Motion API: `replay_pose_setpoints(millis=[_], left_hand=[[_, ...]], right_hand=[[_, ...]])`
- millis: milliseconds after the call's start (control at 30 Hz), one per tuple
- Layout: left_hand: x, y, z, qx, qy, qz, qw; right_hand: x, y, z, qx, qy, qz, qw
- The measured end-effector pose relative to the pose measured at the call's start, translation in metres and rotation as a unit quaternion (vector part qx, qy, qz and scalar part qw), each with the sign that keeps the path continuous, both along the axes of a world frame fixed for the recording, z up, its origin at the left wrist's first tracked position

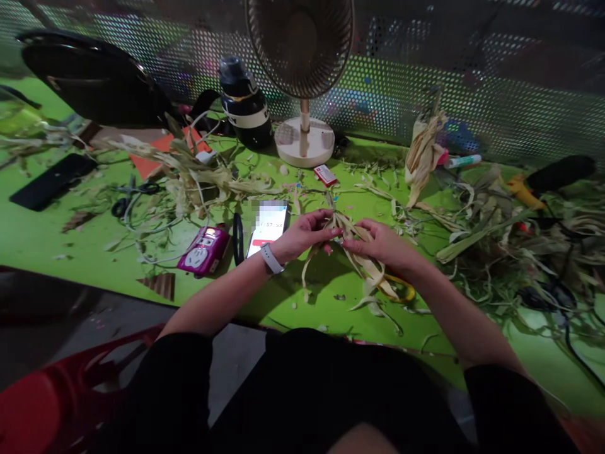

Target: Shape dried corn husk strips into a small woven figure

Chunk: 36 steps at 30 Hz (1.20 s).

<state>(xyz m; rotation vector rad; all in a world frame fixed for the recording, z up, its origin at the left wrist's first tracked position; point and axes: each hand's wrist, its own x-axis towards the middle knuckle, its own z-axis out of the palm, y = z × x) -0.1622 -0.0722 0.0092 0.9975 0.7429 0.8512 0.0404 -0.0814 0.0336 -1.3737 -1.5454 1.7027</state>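
A bundle of dried corn husks [365, 263] spans both my hands over the green table. My left hand [309, 233], with a light band on its wrist, pinches the upper part of the bundle. The fingers of my right hand [378, 244] close round the husks just to the right, thumb pointing left. Loose husk ends hang toward the table's near edge. Yellow scissor-like handles [403, 289] show beneath the bundle near my right wrist; the rest of them is hidden. A lit phone [268, 227] lies beyond my left wrist.
A fan [305, 142] and a dark bottle [246, 107] stand at the back. Husk piles [189, 173] lie left, more scraps [501, 227] right. A purple power strip [204, 251], black scissors [135, 197], a dark phone [53, 181] and a glue gun [527, 189] are around. A red chair [42, 403] is lower left.
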Motion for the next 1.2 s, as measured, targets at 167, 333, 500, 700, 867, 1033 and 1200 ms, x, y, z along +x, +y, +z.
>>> replay_pose_setpoints(millis=[167,333,500,700,867,1033,1200], left_hand=[[-0.006,0.004,0.001,-0.003,0.026,0.011,1.0],[-0.012,0.005,0.006,0.0,0.028,-0.023,0.999],[-0.007,0.002,0.006,0.029,0.07,0.037,0.996],[-0.012,0.004,0.01,0.076,0.141,0.017,0.987],[-0.014,0.008,0.017,0.062,0.138,-0.026,0.988],[-0.002,0.021,0.028,0.063,0.055,-0.027,0.996],[0.018,0.038,0.043,0.04,0.022,-0.031,0.998]], right_hand=[[0.002,0.001,0.001,-0.032,0.031,0.02,0.999],[0.005,0.001,0.007,-0.047,0.017,0.036,0.998],[0.005,0.0,0.001,-0.027,-0.006,0.04,0.999],[0.005,-0.003,0.005,-0.064,0.025,0.034,0.997],[0.007,0.0,0.01,-0.022,0.025,0.051,0.998],[0.012,0.005,0.014,0.009,0.035,0.061,0.997],[0.021,0.011,0.024,0.071,0.057,0.024,0.996]])
